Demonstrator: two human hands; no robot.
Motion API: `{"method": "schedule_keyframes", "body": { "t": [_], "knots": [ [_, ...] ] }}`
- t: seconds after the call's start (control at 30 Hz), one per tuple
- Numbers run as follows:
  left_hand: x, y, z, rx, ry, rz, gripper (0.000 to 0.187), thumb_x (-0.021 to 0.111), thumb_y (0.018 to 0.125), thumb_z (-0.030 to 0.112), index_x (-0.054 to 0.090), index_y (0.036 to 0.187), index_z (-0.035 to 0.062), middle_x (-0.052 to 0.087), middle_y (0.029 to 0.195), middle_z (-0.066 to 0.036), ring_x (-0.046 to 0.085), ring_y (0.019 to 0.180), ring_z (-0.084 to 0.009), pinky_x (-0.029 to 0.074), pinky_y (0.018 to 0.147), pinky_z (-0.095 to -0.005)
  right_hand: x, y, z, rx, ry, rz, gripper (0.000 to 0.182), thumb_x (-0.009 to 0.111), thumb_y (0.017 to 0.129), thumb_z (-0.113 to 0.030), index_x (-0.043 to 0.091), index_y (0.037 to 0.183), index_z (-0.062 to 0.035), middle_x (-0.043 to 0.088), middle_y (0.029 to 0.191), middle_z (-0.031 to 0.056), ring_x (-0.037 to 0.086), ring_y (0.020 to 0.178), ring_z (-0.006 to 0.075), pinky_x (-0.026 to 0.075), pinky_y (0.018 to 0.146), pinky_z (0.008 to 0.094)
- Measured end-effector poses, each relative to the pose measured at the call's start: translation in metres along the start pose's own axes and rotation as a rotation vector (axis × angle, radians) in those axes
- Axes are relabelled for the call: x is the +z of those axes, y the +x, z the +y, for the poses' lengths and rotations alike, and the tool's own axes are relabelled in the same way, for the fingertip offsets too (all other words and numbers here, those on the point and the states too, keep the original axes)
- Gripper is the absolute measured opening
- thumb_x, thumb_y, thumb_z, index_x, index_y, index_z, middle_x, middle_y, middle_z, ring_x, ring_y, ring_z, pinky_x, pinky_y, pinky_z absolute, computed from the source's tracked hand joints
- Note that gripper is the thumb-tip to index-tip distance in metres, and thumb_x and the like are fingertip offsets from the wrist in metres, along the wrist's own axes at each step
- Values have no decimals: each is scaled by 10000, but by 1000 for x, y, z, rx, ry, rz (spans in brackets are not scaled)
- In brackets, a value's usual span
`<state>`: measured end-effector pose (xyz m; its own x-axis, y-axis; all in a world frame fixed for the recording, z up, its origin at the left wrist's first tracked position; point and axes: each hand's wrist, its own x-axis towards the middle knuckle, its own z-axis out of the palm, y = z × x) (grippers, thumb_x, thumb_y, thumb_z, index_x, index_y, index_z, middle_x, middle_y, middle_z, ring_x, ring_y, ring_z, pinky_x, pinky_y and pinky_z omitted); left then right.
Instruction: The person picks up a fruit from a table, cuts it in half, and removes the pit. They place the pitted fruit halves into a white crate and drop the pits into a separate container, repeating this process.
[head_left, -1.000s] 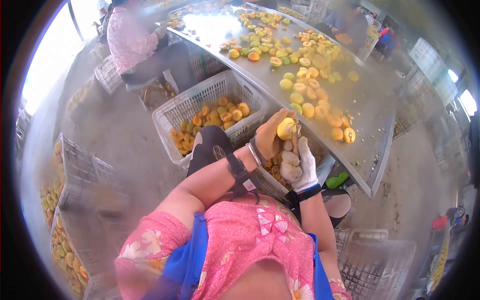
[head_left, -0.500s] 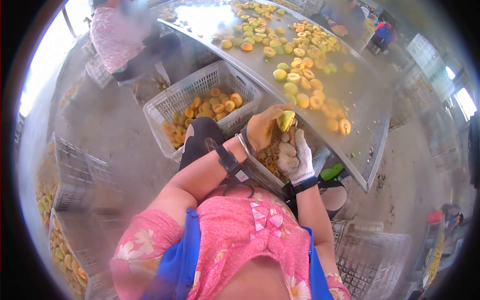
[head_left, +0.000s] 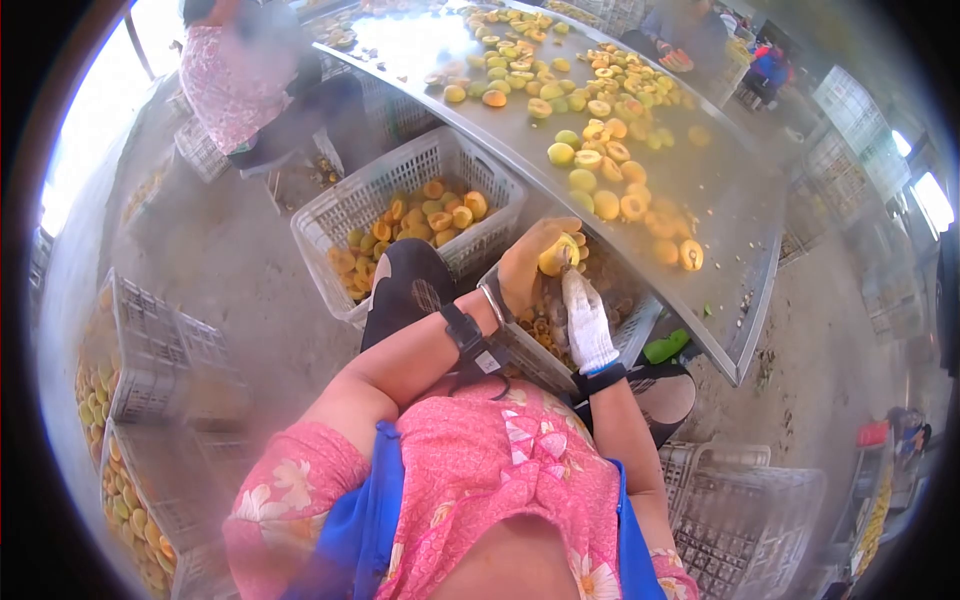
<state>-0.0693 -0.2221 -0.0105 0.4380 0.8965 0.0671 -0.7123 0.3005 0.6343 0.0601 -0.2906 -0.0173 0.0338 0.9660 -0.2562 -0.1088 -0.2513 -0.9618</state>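
Observation:
My left hand [head_left: 522, 268], in a tan glove, is closed around a yellow peach [head_left: 556, 256], cut side facing my right hand. The fingers of my right hand [head_left: 586, 318], in a white glove soiled at the tips, are wrapped round a small hand tool, its tip pressed against the peach's middle. Most of that tool is hidden by the fingers. Directly below both hands, between my knees, is a crate [head_left: 535, 350] with brownish pits and scraps inside.
A metal table [head_left: 740, 225] with halved peaches [head_left: 610, 170] slopes past my hands. Left of my knee stands a grey crate [head_left: 325, 265] of peach halves. Stacked crates [head_left: 150, 385] are at far left, more crates [head_left: 745, 520] at lower right. Another person [head_left: 235, 85] sits at upper left.
The peach has turned from its green skin side to its yellow cut side. My right hand has moved up and left, bringing the tool against the peach.

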Motion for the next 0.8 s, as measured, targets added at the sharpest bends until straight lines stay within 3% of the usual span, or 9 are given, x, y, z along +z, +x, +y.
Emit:
{"method": "schedule_keyframes", "body": {
  "t": [0.07,0.27,0.3,0.4,0.47,0.57,0.67,0.7,0.8],
  "knots": [
    [2,1,0,43,12,7,414,527,990,296,557,1284,7,615,1180,-158,607,1096,-272,504,978,-412,2,6,7,-274,-73,9,434,522,1038,-381,603,1209,9,659,1006,61,590,906,125,488,809,264],
    [0,5,6,-49,-107,-28,395,506,979,269,579,1250,-8,633,1159,-169,619,1086,-282,510,968,-432,-4,-1,-6,-344,-495,24,423,523,1039,-322,576,1237,47,642,1047,68,575,954,135,471,860,281],
    [-5,4,2,-63,-129,-38,396,505,978,269,579,1250,-9,636,1149,-169,624,1077,-283,514,962,-435,-8,16,25,-505,-277,41,365,513,1034,-364,620,1078,-18,634,805,69,588,711,159,474,646,294],
    [-2,-1,3,-60,-110,14,402,516,974,290,583,1243,0,650,1116,-166,637,1049,-282,527,937,-436,2,-8,3,49,241,-65,343,499,1033,-430,599,978,-106,495,595,-33,397,412,57,284,378,230],
    [2,-3,1,-37,-94,70,401,515,970,287,583,1241,0,650,1114,-163,637,1051,-279,526,936,-431,4,-4,9,-173,5,-47,361,500,1030,-448,586,970,-103,495,588,-26,392,404,65,295,376,239],
    [-6,0,-4,-53,-132,34,395,510,966,276,584,1236,-3,651,1123,-158,635,1060,-274,524,938,-430,6,-10,8,-79,97,-46,374,516,1024,-446,604,934,-94,509,589,-17,390,386,79,287,363,246],
    [-15,1,-6,-40,22,-71,392,499,962,270,588,1228,-3,651,1139,-159,631,1078,-281,519,947,-418,1,-15,8,13,211,-82,360,528,1022,-424,623,927,-90,527,600,-13,414,404,79,309,379,248],
    [-17,1,-2,-10,127,-180,379,469,995,269,597,1223,-5,650,1147,-135,624,1081,-249,499,966,-376,0,-16,7,27,237,-82,352,534,1021,-414,630,928,-89,533,604,-12,427,415,77,320,389,246],
    [-13,-2,-1,115,496,-105,377,431,1039,268,603,1224,-13,649,1136,-104,614,1071,-207,476,979,-338,-6,-6,11,-163,-29,-1,352,549,1019,-388,655,1005,-53,574,662,-7,484,513,64,380,468,236]
  ]
}}
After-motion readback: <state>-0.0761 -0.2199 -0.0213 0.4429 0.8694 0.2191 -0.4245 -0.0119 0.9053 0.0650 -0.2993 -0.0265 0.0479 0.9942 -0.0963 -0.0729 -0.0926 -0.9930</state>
